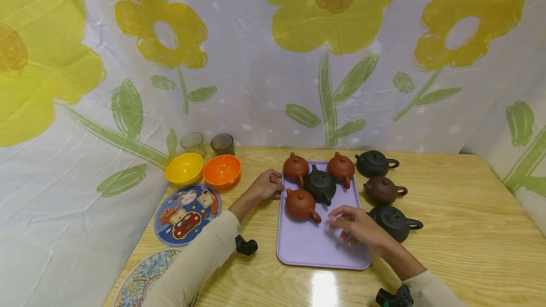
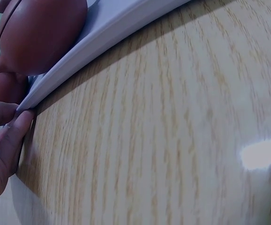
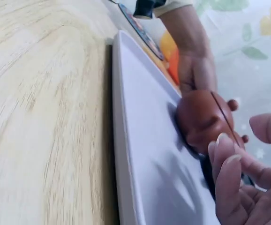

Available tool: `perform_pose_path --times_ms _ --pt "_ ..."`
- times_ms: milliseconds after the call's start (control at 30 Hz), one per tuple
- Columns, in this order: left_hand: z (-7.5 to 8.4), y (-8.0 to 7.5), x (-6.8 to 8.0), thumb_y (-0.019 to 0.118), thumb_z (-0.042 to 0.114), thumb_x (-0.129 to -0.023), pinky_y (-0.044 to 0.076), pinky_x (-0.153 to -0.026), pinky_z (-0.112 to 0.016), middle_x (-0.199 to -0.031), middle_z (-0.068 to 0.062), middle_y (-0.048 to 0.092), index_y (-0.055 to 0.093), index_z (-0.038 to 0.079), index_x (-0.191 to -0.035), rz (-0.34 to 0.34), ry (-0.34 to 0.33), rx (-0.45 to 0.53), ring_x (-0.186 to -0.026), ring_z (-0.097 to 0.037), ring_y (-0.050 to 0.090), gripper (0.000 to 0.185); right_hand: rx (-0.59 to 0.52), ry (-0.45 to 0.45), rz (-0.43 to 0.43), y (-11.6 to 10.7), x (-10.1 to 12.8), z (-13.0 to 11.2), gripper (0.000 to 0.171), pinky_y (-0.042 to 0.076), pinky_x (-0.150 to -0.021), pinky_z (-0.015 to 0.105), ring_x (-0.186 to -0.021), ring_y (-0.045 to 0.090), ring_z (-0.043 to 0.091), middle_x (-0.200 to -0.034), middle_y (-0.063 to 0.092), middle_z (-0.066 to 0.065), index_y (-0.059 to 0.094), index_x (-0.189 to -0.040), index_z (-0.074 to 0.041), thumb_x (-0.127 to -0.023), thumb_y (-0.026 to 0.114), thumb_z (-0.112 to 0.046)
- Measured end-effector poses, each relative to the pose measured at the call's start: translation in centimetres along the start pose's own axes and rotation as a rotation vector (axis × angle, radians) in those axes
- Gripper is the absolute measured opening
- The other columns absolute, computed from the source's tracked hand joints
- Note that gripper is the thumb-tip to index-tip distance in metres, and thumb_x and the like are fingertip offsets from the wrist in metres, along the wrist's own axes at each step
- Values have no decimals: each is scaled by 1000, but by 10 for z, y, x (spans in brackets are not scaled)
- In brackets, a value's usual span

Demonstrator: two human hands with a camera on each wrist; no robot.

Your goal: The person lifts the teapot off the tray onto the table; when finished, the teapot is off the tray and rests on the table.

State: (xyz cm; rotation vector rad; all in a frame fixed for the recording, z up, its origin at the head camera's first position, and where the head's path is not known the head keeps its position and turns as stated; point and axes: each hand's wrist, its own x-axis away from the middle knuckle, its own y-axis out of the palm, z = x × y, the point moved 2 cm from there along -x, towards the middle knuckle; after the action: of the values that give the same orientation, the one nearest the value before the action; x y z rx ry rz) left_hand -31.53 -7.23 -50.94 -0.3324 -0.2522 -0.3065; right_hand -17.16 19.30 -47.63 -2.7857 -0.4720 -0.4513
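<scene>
Tray [image 1: 322, 252] holds three reddish teapots [image 1: 300, 205] and one black teapot [image 1: 320, 187].

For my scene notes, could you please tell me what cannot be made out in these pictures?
Head: part of the floral mat, behind the left sleeve.
Left wrist: part of the left hand, beyond the left edge.
Right wrist: much of a black teapot, behind the right hand.

Lilac rectangular tray [image 1: 304, 249]; brick-red round teapots [image 1: 300, 206], black round teapots [image 1: 372, 165], one dark-brown round teapot [image 1: 379, 191]; yellow round bowl [image 1: 184, 169], orange round bowl [image 1: 222, 172]. Yellow flowers [image 1: 298, 22] pattern the white cloth backdrop [image 1: 247, 94]; the wood-grained bench [image 1: 460, 217] is tan.
</scene>
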Motion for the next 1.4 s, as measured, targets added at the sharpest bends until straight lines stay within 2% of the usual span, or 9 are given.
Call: perform_pose_path --times_ms 300,433,667,800,967,1167,1400 --pt "-1 1 0 63 -8 -90 63 -65 -32 -101 -15 62 51 -4 -130 5 12 26 -78 -16 63 42 -44 23 -74 19 -17 -2 47 47 -52 22 -59 63 12 -116 71 16 57 -134 0 -97 65 -29" --pt "-1 2 -1 63 -8 -90 63 -66 -34 -100 -16 63 51 -4 -130 2 18 25 -77 -17 64 42 -51 20 -97 25 -23 -4 45 47 -52 21 -59 64 11 -116 70 15 59 -131 0 -99 63 -31" --pt "-1 1 -2 64 -6 -90 63 -66 -33 -101 -14 62 52 -3 -130 5 11 16 -79 -16 64 42 -28 15 -76 30 -31 -4 47 47 -53 23 -60 64 13 -105 65 10 65 -108 1 -100 58 -45" --pt "-1 1 -1 65 -6 -90 63 -67 -34 -102 -15 62 52 -3 -130 2 8 14 -79 -17 64 43 -16 17 -56 33 -34 -4 51 47 -53 25 -59 63 14 -86 64 8 64 -97 1 -100 56 -50" --pt "-2 1 -1 65 -6 -90 63 -66 -32 -101 -15 62 51 -3 -130 -3 10 20 -78 -16 64 42 -24 -6 -33 36 -35 -7 51 46 -51 26 -57 60 14 -67 60 4 61 -86 4 -102 55 -44" --pt "1 0 2 65 -3 -91 62 -66 -30 -104 -14 61 52 -2 -131 3 -5 3 -79 -17 63 42 -38 -34 -27 33 -34 -8 46 46 -53 25 -60 60 14 -67 60 4 60 -84 5 -103 56 -37" --pt "1 1 1 65 -6 -90 63 -66 -32 -102 -15 61 51 -3 -130 0 2 13 -79 -17 64 41 -20 -70 -77 26 -24 -5 50 47 -54 25 -64 62 14 -70 62 4 58 -87 11 -103 57 -37"
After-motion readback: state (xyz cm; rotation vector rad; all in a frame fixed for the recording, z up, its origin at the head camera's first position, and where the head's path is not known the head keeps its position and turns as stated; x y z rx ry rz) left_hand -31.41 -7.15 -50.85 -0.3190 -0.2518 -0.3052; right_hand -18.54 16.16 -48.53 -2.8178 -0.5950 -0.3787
